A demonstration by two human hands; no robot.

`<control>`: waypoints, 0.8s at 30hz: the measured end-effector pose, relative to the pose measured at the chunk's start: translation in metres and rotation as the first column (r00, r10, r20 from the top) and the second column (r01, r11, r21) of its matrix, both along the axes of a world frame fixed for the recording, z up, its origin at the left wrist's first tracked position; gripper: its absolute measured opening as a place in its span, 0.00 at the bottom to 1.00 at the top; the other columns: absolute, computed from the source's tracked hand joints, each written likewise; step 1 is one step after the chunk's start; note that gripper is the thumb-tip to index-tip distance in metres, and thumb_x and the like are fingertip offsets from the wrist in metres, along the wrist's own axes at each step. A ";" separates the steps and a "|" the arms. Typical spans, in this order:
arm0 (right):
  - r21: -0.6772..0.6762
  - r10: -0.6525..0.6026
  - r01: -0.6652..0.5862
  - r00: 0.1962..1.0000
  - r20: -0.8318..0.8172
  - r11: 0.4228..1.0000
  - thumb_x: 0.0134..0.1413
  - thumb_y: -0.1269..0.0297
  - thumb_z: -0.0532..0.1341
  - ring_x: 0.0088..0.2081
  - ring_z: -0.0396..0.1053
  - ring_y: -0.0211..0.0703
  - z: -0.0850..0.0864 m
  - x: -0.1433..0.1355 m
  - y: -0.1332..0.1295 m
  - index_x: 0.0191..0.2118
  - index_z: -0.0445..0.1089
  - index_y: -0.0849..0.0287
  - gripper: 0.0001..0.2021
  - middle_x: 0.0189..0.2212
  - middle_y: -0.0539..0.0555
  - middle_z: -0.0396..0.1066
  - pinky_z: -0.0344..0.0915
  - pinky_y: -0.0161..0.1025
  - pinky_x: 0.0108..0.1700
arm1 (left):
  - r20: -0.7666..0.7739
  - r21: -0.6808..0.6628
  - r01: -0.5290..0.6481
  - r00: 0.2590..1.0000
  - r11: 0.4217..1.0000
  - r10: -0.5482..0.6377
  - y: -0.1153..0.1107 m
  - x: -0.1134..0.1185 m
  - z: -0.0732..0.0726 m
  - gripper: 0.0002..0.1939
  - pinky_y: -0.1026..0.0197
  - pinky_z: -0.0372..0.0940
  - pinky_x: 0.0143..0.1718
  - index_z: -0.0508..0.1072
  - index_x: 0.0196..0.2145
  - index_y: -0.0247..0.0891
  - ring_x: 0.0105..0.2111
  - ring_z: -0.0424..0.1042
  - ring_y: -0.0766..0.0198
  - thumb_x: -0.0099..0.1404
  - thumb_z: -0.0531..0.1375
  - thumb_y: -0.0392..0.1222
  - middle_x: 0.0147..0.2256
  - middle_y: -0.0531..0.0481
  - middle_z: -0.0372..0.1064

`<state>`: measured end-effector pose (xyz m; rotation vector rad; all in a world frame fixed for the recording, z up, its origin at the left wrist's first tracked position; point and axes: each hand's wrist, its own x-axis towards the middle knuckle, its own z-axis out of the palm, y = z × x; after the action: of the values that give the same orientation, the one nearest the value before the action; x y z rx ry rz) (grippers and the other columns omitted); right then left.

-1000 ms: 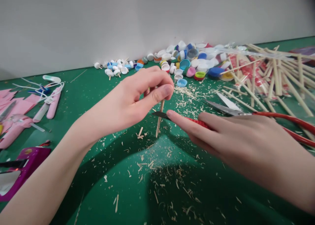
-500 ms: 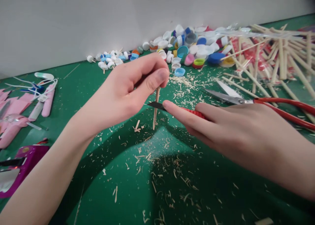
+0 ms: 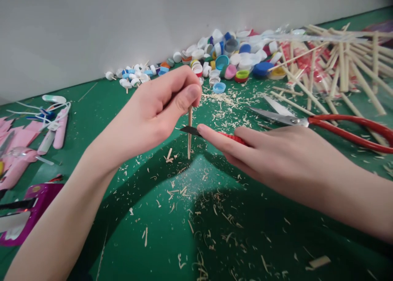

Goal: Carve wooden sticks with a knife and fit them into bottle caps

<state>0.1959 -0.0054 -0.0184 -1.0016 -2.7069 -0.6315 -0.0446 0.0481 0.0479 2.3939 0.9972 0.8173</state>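
My left hand (image 3: 166, 109) is closed around the top of a thin wooden stick (image 3: 189, 143), which stands nearly upright with its lower tip at the green table. In my right hand (image 3: 270, 154) is a red-handled knife (image 3: 190, 130). The index finger lies along the dark blade, and the blade is at the middle of the stick, under my left hand. Pale wood shavings (image 3: 184, 191) are scattered on the table below and around both hands.
Red-handled scissors (image 3: 344, 125) lie open at the right. Bottle caps (image 3: 242, 60) and wooden sticks (image 3: 344, 68) are piled at the back. Pink glue guns (image 3: 60, 127), pink pieces (image 3: 26, 133) and a purple device (image 3: 46, 203) are at the left.
The view has shifted slightly, so the hands, scissors and caps appear a little further left. Both hands keep their grips, with the blade still at the stick.
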 end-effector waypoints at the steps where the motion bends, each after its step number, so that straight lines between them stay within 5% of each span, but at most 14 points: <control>1: -0.019 0.029 -0.028 1.000 0.008 0.999 0.56 0.78 0.52 0.19 0.47 0.35 -0.004 -0.001 -0.002 0.74 0.40 0.54 0.41 0.25 0.44 0.61 0.34 0.42 0.27 | -0.007 -0.009 -0.007 1.000 1.000 0.007 -0.001 0.000 0.001 0.14 0.63 0.62 0.31 0.68 0.35 0.40 0.28 0.57 0.74 0.75 0.49 0.47 0.28 0.54 0.60; 4: -0.098 0.078 -0.071 0.995 0.062 0.993 0.58 0.79 0.52 0.22 0.56 0.36 -0.017 -0.004 -0.009 0.72 0.48 0.55 0.37 0.26 0.45 0.63 0.36 0.43 0.28 | -0.018 -0.036 -0.020 1.000 0.999 0.019 -0.006 -0.003 0.002 0.15 0.61 0.62 0.33 0.68 0.36 0.40 0.29 0.59 0.74 0.75 0.48 0.48 0.28 0.54 0.57; 9: -0.105 0.071 -0.069 0.997 0.011 0.992 0.57 0.80 0.52 0.21 0.54 0.37 -0.021 -0.007 -0.012 0.70 0.51 0.52 0.36 0.25 0.45 0.61 0.36 0.42 0.27 | 0.010 -0.044 -0.008 1.000 0.999 0.009 -0.006 -0.007 0.002 0.15 0.58 0.62 0.33 0.69 0.36 0.41 0.29 0.58 0.71 0.75 0.50 0.51 0.27 0.53 0.57; 17: -0.055 0.098 -0.098 0.995 -0.016 0.994 0.58 0.82 0.45 0.20 0.53 0.35 0.009 -0.003 -0.005 0.69 0.51 0.56 0.34 0.26 0.45 0.60 0.43 0.40 0.24 | 0.059 -0.035 -0.036 0.998 0.999 0.038 0.004 -0.010 -0.004 0.15 0.61 0.56 0.26 0.69 0.35 0.41 0.26 0.58 0.72 0.75 0.50 0.49 0.27 0.53 0.60; 24: 0.113 0.027 -0.027 1.000 0.001 0.993 0.56 0.84 0.46 0.19 0.52 0.38 0.030 0.000 0.003 0.70 0.50 0.52 0.38 0.23 0.44 0.59 0.41 0.40 0.25 | -0.011 -0.009 -0.114 0.993 0.993 0.114 0.003 -0.010 -0.001 0.14 0.62 0.65 0.30 0.69 0.34 0.44 0.29 0.65 0.68 0.74 0.51 0.50 0.30 0.53 0.68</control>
<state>0.1957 -0.0022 0.0117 -0.9357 -2.6466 -0.7695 -0.0542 0.0516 0.0472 2.3526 1.1483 0.8386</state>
